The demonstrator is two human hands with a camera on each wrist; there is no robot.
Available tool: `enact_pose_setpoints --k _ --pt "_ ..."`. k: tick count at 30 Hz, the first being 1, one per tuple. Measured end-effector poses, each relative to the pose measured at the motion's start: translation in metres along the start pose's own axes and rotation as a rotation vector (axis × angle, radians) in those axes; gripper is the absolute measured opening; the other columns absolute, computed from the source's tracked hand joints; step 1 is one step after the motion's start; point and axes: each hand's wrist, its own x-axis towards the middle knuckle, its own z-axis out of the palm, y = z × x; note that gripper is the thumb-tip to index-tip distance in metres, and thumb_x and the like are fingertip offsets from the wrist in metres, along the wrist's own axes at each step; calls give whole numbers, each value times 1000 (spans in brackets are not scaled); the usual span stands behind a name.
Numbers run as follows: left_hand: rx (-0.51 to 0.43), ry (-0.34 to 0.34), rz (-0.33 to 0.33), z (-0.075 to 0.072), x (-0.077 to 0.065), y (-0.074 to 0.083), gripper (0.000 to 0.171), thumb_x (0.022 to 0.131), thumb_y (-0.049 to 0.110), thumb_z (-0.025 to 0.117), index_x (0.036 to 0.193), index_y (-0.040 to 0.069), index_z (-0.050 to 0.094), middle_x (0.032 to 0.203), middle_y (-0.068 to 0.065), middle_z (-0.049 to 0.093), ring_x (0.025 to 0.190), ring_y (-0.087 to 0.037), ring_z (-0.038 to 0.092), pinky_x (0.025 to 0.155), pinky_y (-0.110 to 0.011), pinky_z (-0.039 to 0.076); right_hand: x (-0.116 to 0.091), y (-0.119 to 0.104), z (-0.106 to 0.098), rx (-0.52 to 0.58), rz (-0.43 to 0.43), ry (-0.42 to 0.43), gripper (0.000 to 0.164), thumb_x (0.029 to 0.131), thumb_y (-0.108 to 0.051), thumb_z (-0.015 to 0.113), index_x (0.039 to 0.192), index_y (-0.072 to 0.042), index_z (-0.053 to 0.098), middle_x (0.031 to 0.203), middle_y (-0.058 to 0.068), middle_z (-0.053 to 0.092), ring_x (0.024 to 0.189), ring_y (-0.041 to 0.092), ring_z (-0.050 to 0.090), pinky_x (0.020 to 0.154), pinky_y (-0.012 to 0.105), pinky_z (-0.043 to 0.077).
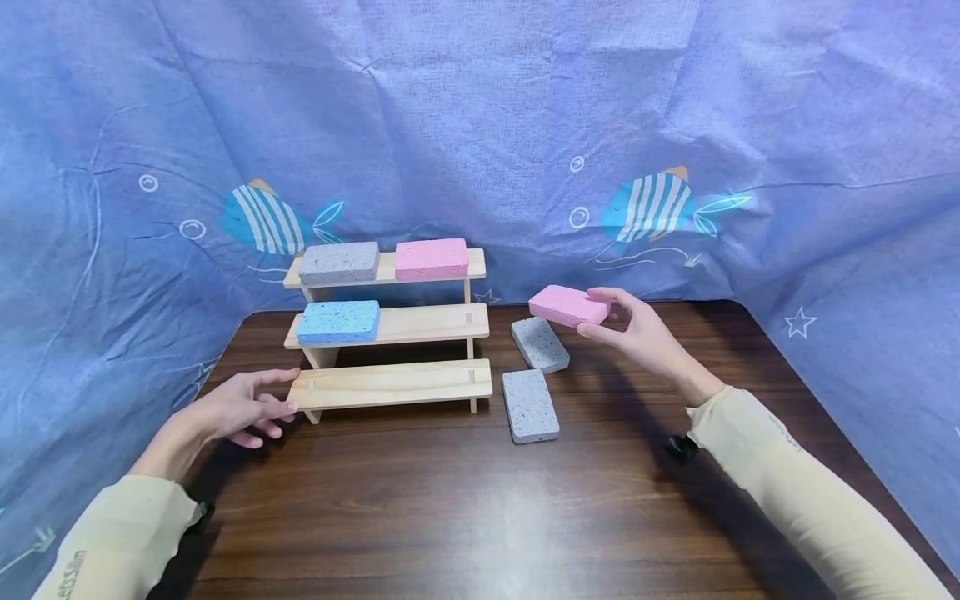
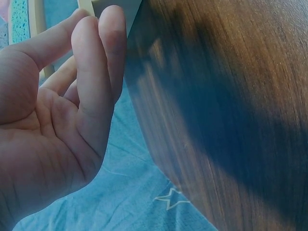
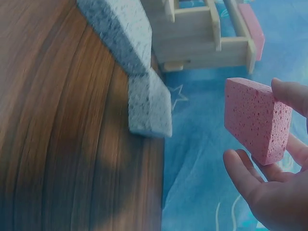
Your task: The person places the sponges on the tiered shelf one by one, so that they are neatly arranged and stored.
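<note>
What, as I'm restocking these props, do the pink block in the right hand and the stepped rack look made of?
The pink block: probably matte cellulose sponge, judging by its pitted, porous faces, though another foam is possible. The stepped rack: pale wood, seemingly smooth, unvarnished, as faint grain lines run along its boards.

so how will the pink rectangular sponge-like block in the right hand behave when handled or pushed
The pink rectangular sponge-like block is probably light for its size, since pores dot its surface. It seems fairly stiff: gripped at one end by the right hand, it shows no sag. Its flat faces make rolling unlikely if pushed.
</note>
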Motion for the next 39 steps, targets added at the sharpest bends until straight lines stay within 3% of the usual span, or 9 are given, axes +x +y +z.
enact_pose_setpoints --k 9,19,26,39 --pt "-1 0 5 0 1 -1 78 100 17 66 160 1 19 109 -17 72 76 -23 69 57 -38 57 2 -18 11 139 25 -45 59 91 -21 79 143 -10 55 128 14 61 108 23 60 82 22 51" --pt "-3 6 1 2 2 -4 77 100 17 66 160 1 21 108 -16 72 76 -23 69 57 -38 57 8 -39 12 263 33 -28 57 92 -19 78 143 -10 55 124 12 61 106 18 64 83 23 53" --pt "11 19 2 -1 0 -2 75 100 16 65 160 1 21 107 -16 73 75 -23 70 57 -38 57 9 -49 17 292 34 -60 56 91 -16 78 142 -5 56 119 12 66 102 14 67 83 24 55" --pt "14 21 6 0 1 -4 76 100 18 66 160 1 21 108 -16 72 75 -23 70 57 -38 57 10 -51 22 311 51 -132 54 91 -20 79 140 -8 59 126 13 65 108 19 65 87 27 55"
